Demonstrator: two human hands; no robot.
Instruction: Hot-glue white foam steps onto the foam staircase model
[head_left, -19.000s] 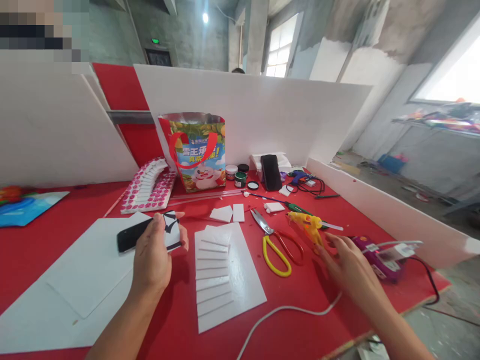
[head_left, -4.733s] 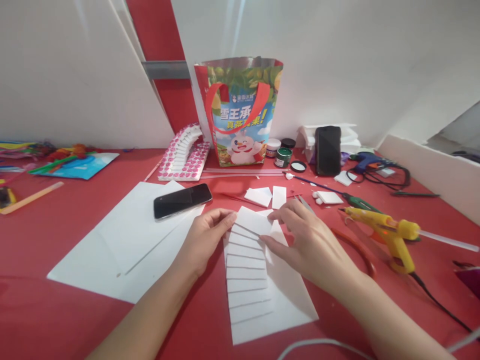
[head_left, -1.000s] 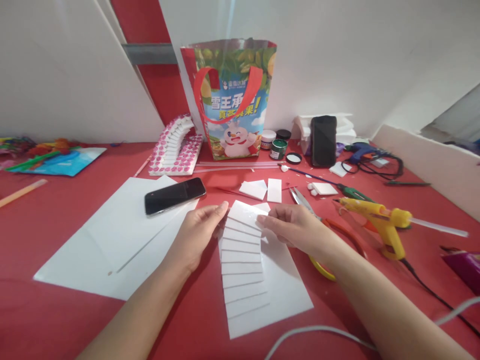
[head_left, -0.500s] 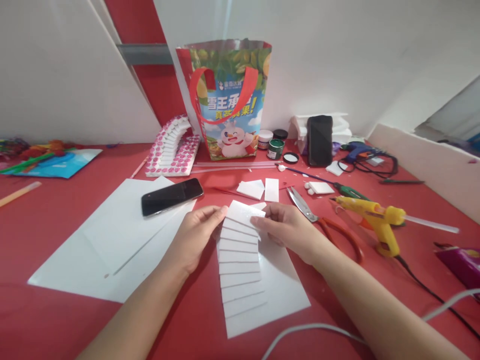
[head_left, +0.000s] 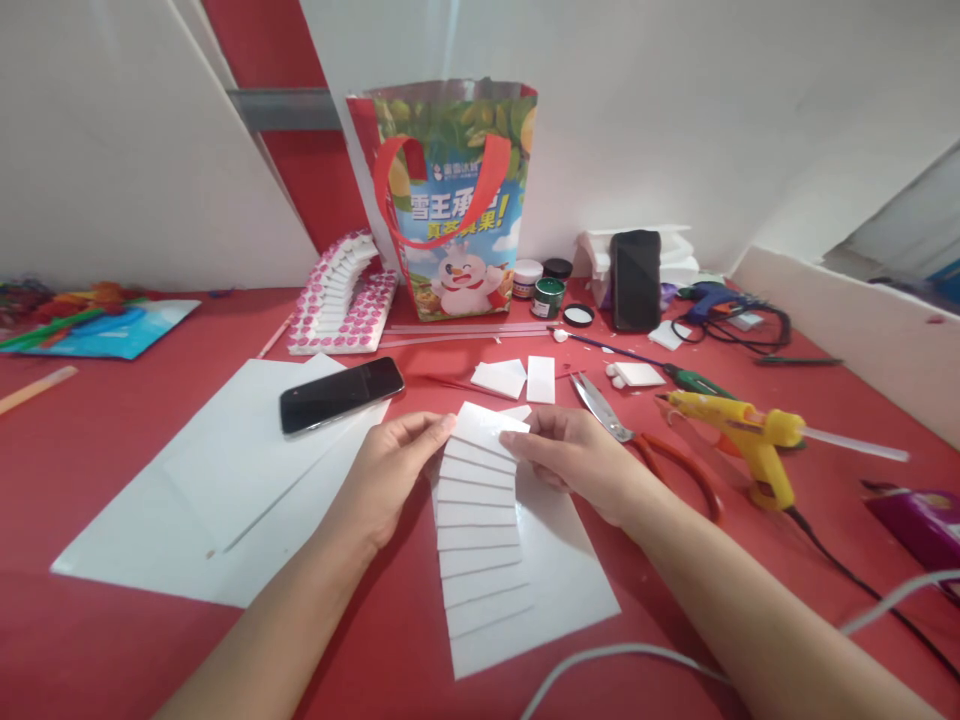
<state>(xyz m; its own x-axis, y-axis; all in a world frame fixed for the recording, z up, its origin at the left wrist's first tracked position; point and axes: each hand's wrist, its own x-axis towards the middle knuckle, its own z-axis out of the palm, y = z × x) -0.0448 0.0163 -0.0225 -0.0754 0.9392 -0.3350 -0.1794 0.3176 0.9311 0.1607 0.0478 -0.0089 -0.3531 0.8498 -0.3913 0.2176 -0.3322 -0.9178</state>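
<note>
White foam-board pieces overlap like steps in a curved strip [head_left: 480,540], which lies on a white board sheet [head_left: 574,570] in front of me. At its far end, my left hand [head_left: 405,470] pinches the left edge of the top white piece [head_left: 484,425] between thumb and fingers. My right hand [head_left: 574,455] grips the same piece from the right, its thumb pressed on top and its fingers partly hidden underneath. Just beyond my hands lie loose white pieces [head_left: 541,380].
Right of my hands are orange-handled scissors [head_left: 679,460] and a yellow glue gun [head_left: 739,430] with its cord. A phone [head_left: 341,395] rests on white sheets [head_left: 172,500] at left. Behind stand a printed bag [head_left: 457,210], a pink-patterned stepped model [head_left: 341,300] and paint jars [head_left: 548,297].
Both hands keep their hold on the top piece, almost still. The whole view has shifted very slightly, with the background things a little further left.
</note>
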